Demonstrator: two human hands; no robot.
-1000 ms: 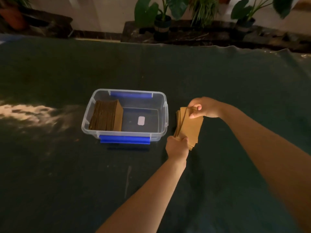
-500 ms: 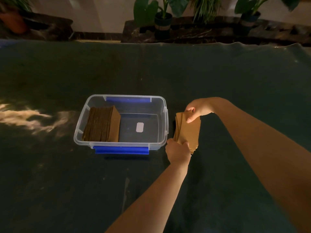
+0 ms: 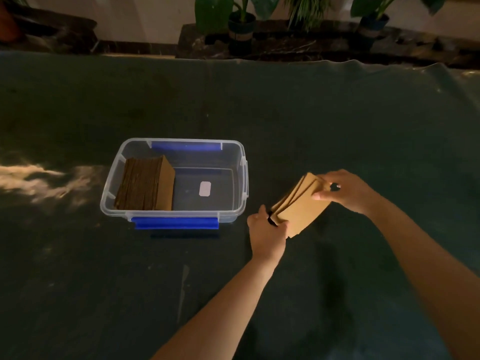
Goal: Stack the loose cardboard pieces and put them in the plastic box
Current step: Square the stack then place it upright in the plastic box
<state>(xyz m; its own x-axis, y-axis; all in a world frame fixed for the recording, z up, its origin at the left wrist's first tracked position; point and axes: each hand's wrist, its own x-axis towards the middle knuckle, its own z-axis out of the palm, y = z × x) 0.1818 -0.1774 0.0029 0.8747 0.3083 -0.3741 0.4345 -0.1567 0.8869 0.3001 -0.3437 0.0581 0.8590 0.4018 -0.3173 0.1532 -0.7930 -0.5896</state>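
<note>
Your left hand point(image 3: 268, 233) and right hand point(image 3: 345, 189) each grip an end of the cardboard bundle point(image 3: 298, 203); square its splayed edges. Then stand it in the plastic box point(image 3: 240, 203) beside the packed stack point(image 3: 145, 187).

Gripping a tilted cardboard stack point(image 3: 298, 206) with left hand point(image 3: 267, 237) and right hand point(image 3: 345, 190), just beside the plastic box point(image 3: 239, 203) on the bench point(image 3: 311, 113).

The plastic box point(image 3: 241, 162) sits on the counter point(image 3: 337, 120) left of the left hand point(image 3: 267, 233); cardboard stack point(image 3: 145, 185) inside its far-left end.
</note>
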